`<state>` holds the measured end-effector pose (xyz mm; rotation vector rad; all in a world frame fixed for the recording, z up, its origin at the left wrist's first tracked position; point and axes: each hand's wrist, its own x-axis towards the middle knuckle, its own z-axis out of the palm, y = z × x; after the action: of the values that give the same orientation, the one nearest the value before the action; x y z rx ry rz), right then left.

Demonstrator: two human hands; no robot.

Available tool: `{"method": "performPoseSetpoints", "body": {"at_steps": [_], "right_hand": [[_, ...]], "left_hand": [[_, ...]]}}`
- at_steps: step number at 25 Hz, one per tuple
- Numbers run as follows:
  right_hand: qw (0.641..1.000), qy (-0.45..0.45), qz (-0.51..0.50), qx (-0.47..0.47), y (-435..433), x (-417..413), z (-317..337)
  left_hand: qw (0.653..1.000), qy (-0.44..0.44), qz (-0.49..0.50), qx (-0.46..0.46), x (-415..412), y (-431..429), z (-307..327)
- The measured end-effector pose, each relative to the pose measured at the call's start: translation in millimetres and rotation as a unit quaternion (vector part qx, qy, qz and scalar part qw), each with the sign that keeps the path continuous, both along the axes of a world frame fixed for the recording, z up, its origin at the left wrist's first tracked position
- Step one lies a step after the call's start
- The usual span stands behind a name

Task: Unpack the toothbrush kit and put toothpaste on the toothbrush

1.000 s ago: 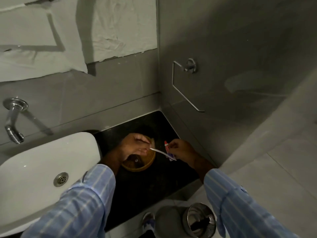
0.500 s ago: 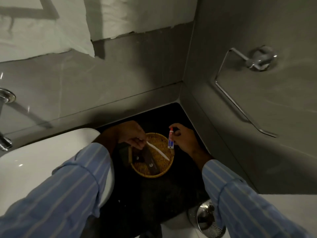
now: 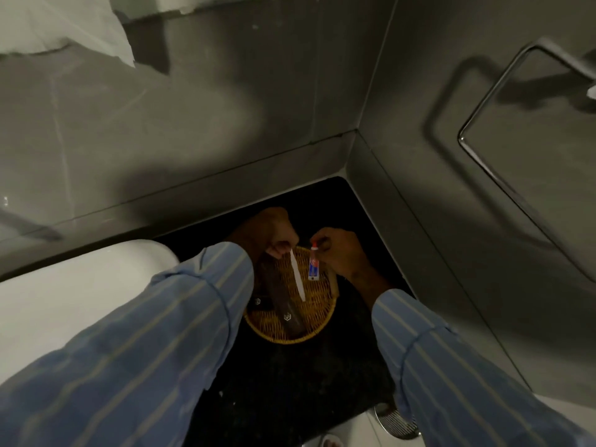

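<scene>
My left hand (image 3: 274, 233) grips one end of a thin white toothbrush (image 3: 297, 276), which slants down toward me over a round wicker basket (image 3: 317, 327). My right hand (image 3: 338, 253) holds a small toothpaste tube (image 3: 313, 265), white and blue with a red cap at the top, upright just right of the toothbrush and a little apart from it. Both hands hover above the basket's far rim. Dark flat packets (image 3: 283, 301) lie inside the basket.
The basket stands on a black counter (image 3: 290, 382) in a corner of grey tiled walls. A white sink (image 3: 64, 304) lies at the left. A chrome towel ring (image 3: 503, 91) hangs on the right wall. A metal bin (image 3: 395, 421) is below the counter's edge.
The camera has swung further right and down, toward the corner. The toothbrush has turned from slanting sideways to pointing toward me. The tube stays upright in my right hand, close beside it.
</scene>
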<state>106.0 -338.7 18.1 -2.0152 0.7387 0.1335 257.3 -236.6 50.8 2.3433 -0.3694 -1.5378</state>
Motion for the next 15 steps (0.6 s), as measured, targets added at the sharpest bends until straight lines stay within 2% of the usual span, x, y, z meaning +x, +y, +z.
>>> {"method": "performPoseSetpoints", "body": {"at_steps": [5,8,11,15], "right_hand": [[1.0,0.005,0.018,-0.013,-0.4,5.9,-11.1],[1.0,0.01,0.016,-0.022,-1.2,8.4,-13.4],[0.999,0.014,0.027,-0.029,0.5,8.4,-13.9],[0.999,0.022,0.02,-0.025,2.6,7.6,-17.2]], "left_hand": [[0.987,-0.123,-0.095,-0.037,2.8,-3.9,-16.8],[0.981,-0.146,-0.128,-0.033,4.2,-1.7,-17.8],[0.972,-0.183,-0.13,-0.071,8.1,4.7,-18.7],[0.969,-0.183,-0.142,-0.09,8.4,13.8,-26.3]]}}
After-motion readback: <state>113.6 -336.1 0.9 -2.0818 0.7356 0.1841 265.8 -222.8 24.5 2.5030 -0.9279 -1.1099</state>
